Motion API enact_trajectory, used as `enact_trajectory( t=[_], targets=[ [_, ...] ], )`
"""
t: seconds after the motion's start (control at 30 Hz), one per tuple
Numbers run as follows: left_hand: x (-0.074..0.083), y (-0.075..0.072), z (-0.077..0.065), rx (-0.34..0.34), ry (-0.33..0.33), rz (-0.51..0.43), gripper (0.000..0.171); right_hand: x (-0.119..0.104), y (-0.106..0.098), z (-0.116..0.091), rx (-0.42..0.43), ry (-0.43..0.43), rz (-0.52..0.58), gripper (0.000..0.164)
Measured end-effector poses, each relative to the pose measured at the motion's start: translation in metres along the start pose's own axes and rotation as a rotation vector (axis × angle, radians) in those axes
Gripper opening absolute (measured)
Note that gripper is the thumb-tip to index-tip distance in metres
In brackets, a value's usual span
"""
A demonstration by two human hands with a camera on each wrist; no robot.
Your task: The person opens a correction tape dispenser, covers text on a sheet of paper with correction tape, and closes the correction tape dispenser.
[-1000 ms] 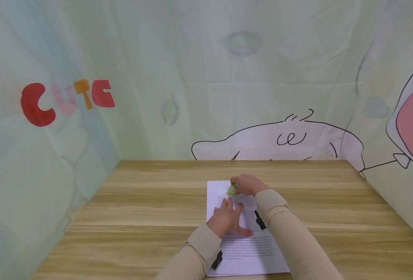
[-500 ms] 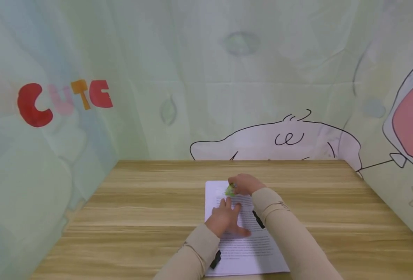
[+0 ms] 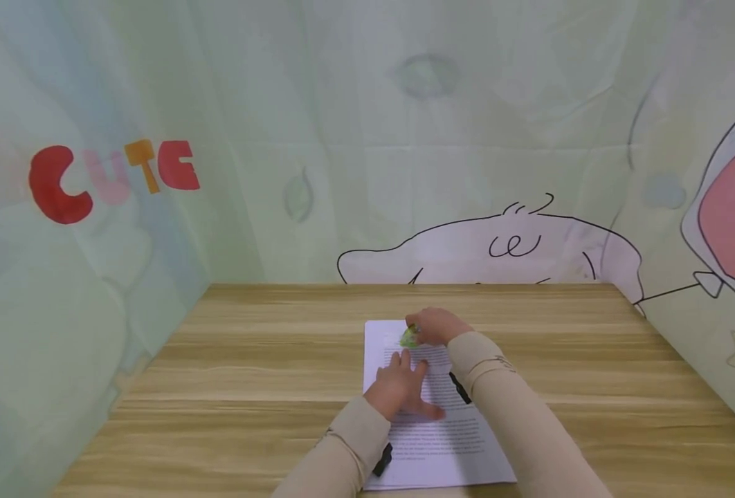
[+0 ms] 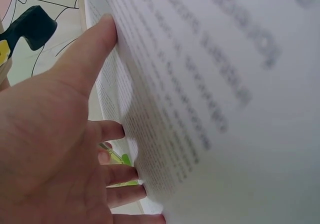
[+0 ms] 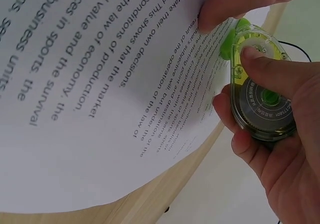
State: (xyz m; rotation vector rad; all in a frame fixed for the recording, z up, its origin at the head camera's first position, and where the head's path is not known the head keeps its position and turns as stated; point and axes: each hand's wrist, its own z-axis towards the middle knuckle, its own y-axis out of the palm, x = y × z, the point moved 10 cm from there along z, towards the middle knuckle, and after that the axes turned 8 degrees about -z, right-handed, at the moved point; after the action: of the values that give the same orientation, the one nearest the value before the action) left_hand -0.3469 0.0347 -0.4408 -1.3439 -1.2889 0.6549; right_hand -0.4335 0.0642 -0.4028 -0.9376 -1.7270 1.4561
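A printed sheet of paper (image 3: 430, 456) lies on the wooden table in front of me. My left hand (image 3: 401, 391) rests on it with fingers spread, and in the left wrist view the fingertips and thumb touch the page. Between the thumb and fingers of my right hand (image 3: 436, 327) is a green, clear-cased correction tape (image 5: 262, 84). Its green tip end meets the paper near the top lines of text, just beyond the left fingertips. The right palm and part of the paper's upper right are hidden in the head view by the hand and sleeve.
The wooden table (image 3: 249, 373) stretches out on both sides of the paper. A cloth backdrop (image 3: 268, 138) with cartoon drawings and coloured letters stands behind and beside it. Dark wrist-camera pieces (image 3: 383, 459) sit under the sleeves.
The whole head view has shifted slightly. Both hands keep nearly the same place on the paper, and the right hand still holds the correction tape.
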Motion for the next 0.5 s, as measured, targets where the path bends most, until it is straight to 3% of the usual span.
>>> enact_trajectory(
  t=[0.5],
  targets=[
    [-0.0002,-0.0001,-0.0004,-0.015,-0.011,0.008,0.096,0.0024,-0.0029,-0.0047,-0.016,0.020,0.015,0.035]
  ],
)
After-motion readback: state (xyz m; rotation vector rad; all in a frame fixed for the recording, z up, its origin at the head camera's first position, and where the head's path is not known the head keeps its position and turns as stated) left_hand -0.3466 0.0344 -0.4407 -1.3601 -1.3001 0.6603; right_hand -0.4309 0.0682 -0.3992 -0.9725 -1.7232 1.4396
